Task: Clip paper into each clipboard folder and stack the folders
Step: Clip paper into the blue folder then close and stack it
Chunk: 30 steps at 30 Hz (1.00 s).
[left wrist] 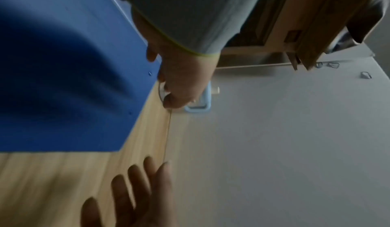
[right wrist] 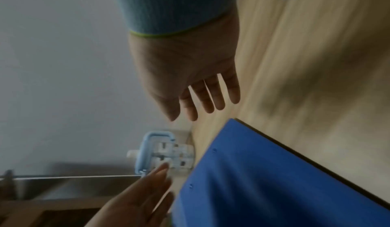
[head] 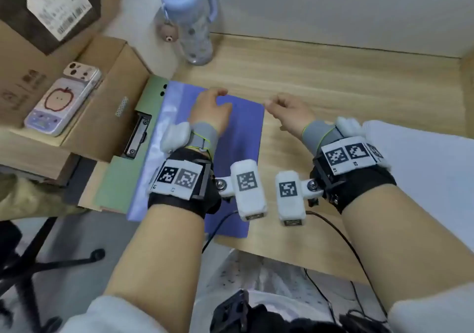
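On desk (head: 333,76), two folders (head: 246,132), two hands (head: 213,109)

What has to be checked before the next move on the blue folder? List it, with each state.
1. Left hand free: ok, holds nothing, over the blue folder.
2. Right hand free: ok, fingers spread above the table.
3. Blue folder closed: ok.
4. Paper clipped inside it: cannot tell, cover hides it.
5. Stack squared: not ok, the green folder juts out left, its clip exposed.
6. White sheet available: ok, on the right.
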Available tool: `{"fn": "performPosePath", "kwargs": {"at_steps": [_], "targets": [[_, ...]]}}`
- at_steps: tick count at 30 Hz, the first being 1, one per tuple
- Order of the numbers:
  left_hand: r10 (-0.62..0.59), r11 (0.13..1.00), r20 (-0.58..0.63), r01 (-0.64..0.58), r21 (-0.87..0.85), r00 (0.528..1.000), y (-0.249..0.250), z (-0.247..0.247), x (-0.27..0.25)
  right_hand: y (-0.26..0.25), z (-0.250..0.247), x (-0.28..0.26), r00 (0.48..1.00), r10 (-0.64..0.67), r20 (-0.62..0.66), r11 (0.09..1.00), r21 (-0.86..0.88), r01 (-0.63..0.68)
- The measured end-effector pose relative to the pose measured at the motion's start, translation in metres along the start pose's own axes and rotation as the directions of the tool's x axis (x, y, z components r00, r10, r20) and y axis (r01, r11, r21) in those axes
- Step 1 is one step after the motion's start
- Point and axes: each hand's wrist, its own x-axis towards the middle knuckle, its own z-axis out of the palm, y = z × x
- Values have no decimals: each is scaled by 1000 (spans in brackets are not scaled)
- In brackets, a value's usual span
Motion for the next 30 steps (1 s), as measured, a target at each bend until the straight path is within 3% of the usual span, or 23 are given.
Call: {"fn": "performPosePath", "kwargs": {"at_steps": [2,4,9,16,23,30], "targets": [[-47,969,-113,73,234,993,-19,-8,-6,16,15,1,991,107,77,994,28,-109],[-121,920,-213,190,341,970,-41,-12,-16,31,31,-5,973,193,129,978,53,-201],[-255,892,-302,344,293,919,-69,-13,-25,42,52,-7,943,309,122,916,230,-330],[-294,890,-309,377,257,905,-80,-20,-28,41,59,-10,935,341,101,830,435,-350],[-352,899,-260,402,175,899,-73,-15,-26,46,52,-17,920,381,94,758,538,-369],[-322,934,10,316,165,947,-33,36,-37,77,1,-38,872,474,-124,702,651,-289]]}}
